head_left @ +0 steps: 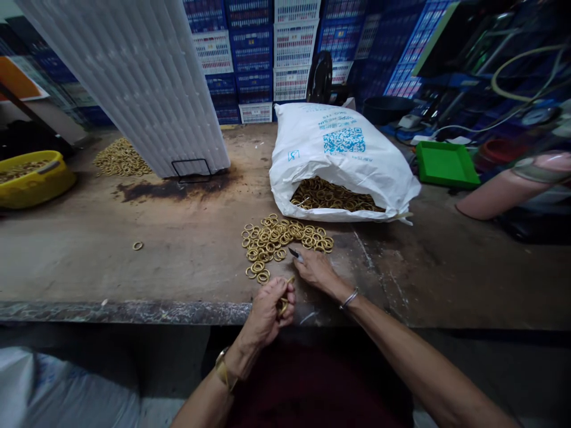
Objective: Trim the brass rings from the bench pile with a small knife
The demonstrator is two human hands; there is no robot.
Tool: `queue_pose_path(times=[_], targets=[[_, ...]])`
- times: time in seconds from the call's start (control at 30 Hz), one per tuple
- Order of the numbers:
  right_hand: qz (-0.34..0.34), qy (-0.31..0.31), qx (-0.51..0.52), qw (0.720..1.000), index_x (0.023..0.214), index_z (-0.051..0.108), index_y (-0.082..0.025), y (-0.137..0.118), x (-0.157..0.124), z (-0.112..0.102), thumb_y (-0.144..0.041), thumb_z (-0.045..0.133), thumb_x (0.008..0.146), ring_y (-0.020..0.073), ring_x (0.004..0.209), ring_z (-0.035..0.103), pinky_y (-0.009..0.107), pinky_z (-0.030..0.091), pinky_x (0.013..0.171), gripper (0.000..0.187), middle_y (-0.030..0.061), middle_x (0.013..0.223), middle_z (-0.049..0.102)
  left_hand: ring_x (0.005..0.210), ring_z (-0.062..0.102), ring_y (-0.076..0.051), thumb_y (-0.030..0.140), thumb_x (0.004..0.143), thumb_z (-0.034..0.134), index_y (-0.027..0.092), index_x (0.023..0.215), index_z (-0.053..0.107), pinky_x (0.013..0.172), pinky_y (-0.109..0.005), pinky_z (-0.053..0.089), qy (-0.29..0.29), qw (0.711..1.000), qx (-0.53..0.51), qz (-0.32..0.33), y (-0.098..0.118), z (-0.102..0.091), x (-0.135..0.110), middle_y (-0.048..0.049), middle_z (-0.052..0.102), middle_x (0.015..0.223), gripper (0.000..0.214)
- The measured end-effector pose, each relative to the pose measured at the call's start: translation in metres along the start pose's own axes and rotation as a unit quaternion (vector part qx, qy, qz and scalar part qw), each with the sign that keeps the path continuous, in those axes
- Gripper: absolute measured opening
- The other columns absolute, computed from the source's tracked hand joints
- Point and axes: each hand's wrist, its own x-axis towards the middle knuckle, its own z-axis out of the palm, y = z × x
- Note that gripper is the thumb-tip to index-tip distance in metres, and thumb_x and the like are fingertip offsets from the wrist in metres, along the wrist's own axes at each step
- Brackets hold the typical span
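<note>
Near the front edge of the table, my left hand [273, 306] is closed around a few brass-coloured rings [282, 305], one of them pinched at the fingertips. My right hand [319, 268], just to its right, grips a small knife [295, 255] whose dark blade points up and left. The knife tip is close to a loose spread of brass-coloured rings [267, 241] in front of both hands. Behind that spread lies a white sack [303, 137] on its side, its mouth facing me and full of more rings [334, 195].
A single ring [138, 245] lies apart on the left of the wooden table [191, 267]. Farther back are a ring pile [122, 157], a yellow basin [40, 184] and a tall translucent corrugated stack [147, 83]. On the right are a green tray [447, 163] and a pink bottle [508, 187].
</note>
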Motion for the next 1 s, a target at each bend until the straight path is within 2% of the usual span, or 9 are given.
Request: queue_pose_path(times=[0.13,0.27,0.43,0.57,0.73,0.9,1.0], targets=[[-0.023,0.039,0.000,0.999,0.094,0.056,-0.019,-0.010,0.014,0.006,-0.024,0.043,0.083,0.0151,0.070,0.055,0.023,0.030,0.060,0.018,0.0053,0.083,0.064,0.039,0.033,-0.001,0.045,0.070,0.065,0.015,0.067,0.043,0.034,-0.013,0.017,0.035,0.997,-0.064,-0.022,-0.002,-0.009,0.007,0.0008,0.054,0.066,0.037],[-0.019,0.036,-0.029,0.999,0.094,0.057,-0.020,-0.017,0.023,0.010,-0.026,0.044,0.083,0.0157,0.074,0.057,0.024,0.029,0.060,0.017,0.0056,0.088,0.065,0.037,0.032,-0.001,0.040,0.069,0.065,0.015,0.068,0.044,0.033,-0.014,0.017,0.046,0.995,-0.085,-0.029,-0.001,-0.014,0.009,-0.0010,0.058,0.066,0.032],[0.005,0.025,-0.039,0.999,0.095,0.056,-0.021,-0.011,0.026,0.010,-0.023,0.044,0.082,0.0152,0.067,0.057,0.024,0.025,0.055,0.018,0.0040,0.079,0.065,0.037,0.033,-0.002,0.031,0.067,0.067,0.016,0.082,0.051,0.034,-0.013,0.016,0.015,0.993,-0.109,-0.046,0.002,-0.017,0.012,0.0022,0.055,0.062,0.026],[-0.009,0.026,-0.041,0.999,0.092,0.056,-0.021,-0.008,0.025,0.011,-0.021,0.042,0.081,0.0142,0.062,0.055,0.024,0.023,0.054,0.017,0.0032,0.075,0.064,0.041,0.036,-0.001,0.031,0.065,0.069,0.013,0.078,0.053,0.035,-0.012,0.017,0.003,0.987,-0.147,-0.068,0.004,-0.018,0.015,0.0006,0.054,0.066,0.028],[-0.001,0.030,-0.037,0.999,0.091,0.056,-0.019,-0.008,0.022,0.010,-0.019,0.044,0.079,0.0140,0.061,0.052,0.024,0.023,0.055,0.017,0.0034,0.073,0.063,0.040,0.035,0.000,0.030,0.064,0.071,0.013,0.070,0.048,0.035,-0.012,0.016,0.054,0.990,-0.128,-0.034,0.004,-0.016,0.017,0.0018,0.051,0.065,0.030],[-0.080,0.015,0.003,0.997,0.088,0.056,-0.020,-0.006,0.019,0.005,-0.020,0.045,0.079,0.0132,0.068,0.052,0.022,0.028,0.060,0.015,0.0023,0.079,0.062,0.039,0.035,-0.001,0.031,0.065,0.070,0.015,0.074,0.046,0.034,-0.012,0.014,0.079,0.992,-0.096,-0.029,0.002,-0.014,0.019,0.0045,0.048,0.061,0.031],[-0.082,0.019,0.003,0.996,0.082,0.056,-0.019,-0.005,0.019,0.006,-0.017,0.045,0.077,0.0132,0.067,0.049,0.022,0.028,0.059,0.013,0.0022,0.075,0.060,0.038,0.035,0.000,0.032,0.062,0.073,0.015,0.077,0.046,0.034,-0.012,0.014,0.086,0.994,-0.067,-0.022,0.001,-0.013,0.020,0.0056,0.047,0.061,0.035]])
